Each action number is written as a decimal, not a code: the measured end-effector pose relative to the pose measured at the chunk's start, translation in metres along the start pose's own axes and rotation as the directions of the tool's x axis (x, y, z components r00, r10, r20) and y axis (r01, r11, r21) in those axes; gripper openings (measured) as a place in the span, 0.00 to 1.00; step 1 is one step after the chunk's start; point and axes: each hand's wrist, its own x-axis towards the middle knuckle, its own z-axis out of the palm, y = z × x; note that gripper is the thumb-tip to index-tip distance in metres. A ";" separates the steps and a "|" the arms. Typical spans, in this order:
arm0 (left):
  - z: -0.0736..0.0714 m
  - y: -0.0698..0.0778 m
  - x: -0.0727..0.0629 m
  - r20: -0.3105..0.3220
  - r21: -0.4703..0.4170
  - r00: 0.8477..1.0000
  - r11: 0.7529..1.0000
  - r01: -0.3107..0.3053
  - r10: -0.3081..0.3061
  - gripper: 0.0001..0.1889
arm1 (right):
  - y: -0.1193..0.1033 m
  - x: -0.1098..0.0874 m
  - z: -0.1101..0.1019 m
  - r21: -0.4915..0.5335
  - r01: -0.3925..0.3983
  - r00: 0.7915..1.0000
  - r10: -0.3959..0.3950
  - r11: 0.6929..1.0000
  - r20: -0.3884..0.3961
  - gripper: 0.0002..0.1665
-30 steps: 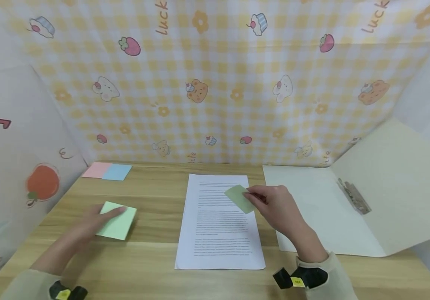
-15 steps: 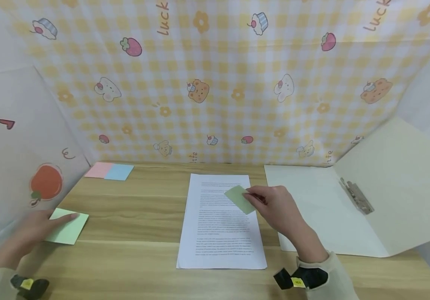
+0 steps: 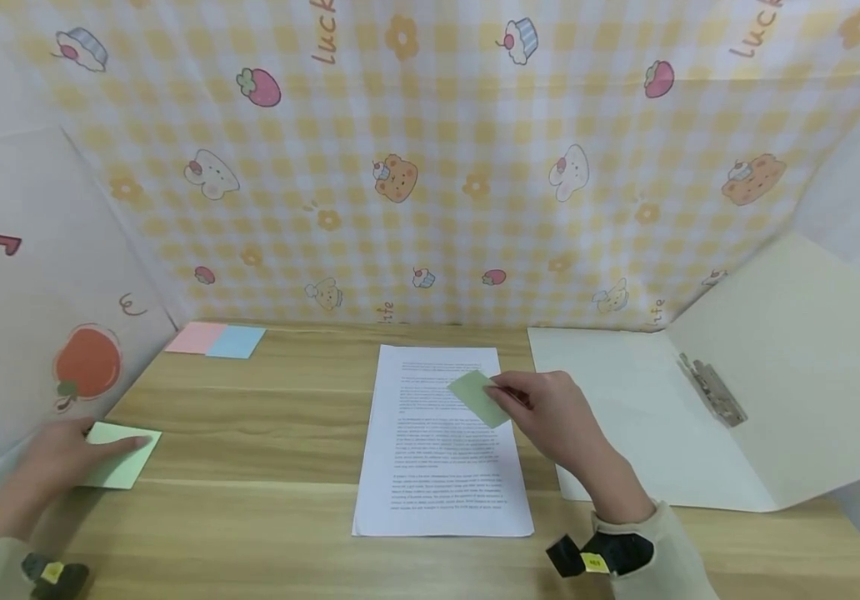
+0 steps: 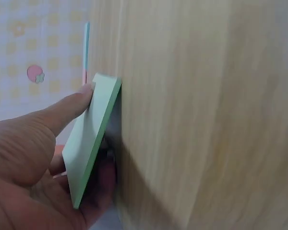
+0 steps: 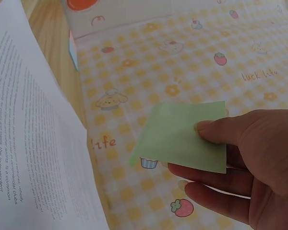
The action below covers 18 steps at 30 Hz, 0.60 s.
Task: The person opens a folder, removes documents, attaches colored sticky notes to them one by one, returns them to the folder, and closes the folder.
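Note:
In the head view my left hand (image 3: 62,458) is at the table's left side and holds a pad of light green sticky notes (image 3: 118,468). The left wrist view shows the pad (image 4: 92,139) tilted, with the thumb on its top face and the other fingers under it. A single green sticky note (image 3: 477,398) is pinched between thumb and fingers of my right hand (image 3: 553,417), over the right part of a printed paper stack (image 3: 437,467). Seen from the right wrist, the note (image 5: 187,136) curls along its far edge.
Pink (image 3: 196,337) and blue sticky notes (image 3: 235,342) lie at the back left of the wooden table (image 3: 280,517). An open white folder (image 3: 625,417) with a metal clip (image 3: 711,392) stands on the right, its cover raised. A checked cloth (image 3: 437,125) hangs behind.
My left hand has carried the green pad leftward, most of the way in the first half second and slightly further since. The right hand and its note have stayed in place.

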 end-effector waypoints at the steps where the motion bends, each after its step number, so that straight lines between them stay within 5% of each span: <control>1: 0.001 0.002 -0.001 -0.015 0.010 1.000 1.000 -0.004 0.005 0.45 | 0.000 0.000 0.000 -0.002 -0.001 1.000 0.001 1.000 0.002 0.04; 7: 0.002 0.015 -0.006 -0.039 0.000 0.999 1.000 0.004 -0.004 0.53 | -0.001 0.001 0.002 -0.008 -0.003 1.000 0.003 1.000 0.011 0.03; 13: 0.003 0.019 -0.010 -0.049 -0.019 0.998 0.999 0.038 -0.039 0.46 | -0.002 0.001 0.002 -0.012 -0.010 1.000 0.010 1.000 0.021 0.03; 18: 0.005 0.017 -0.012 -0.030 -0.046 1.000 0.999 0.004 -0.006 0.44 | -0.002 0.000 0.003 -0.013 -0.014 1.000 0.014 1.000 0.023 0.04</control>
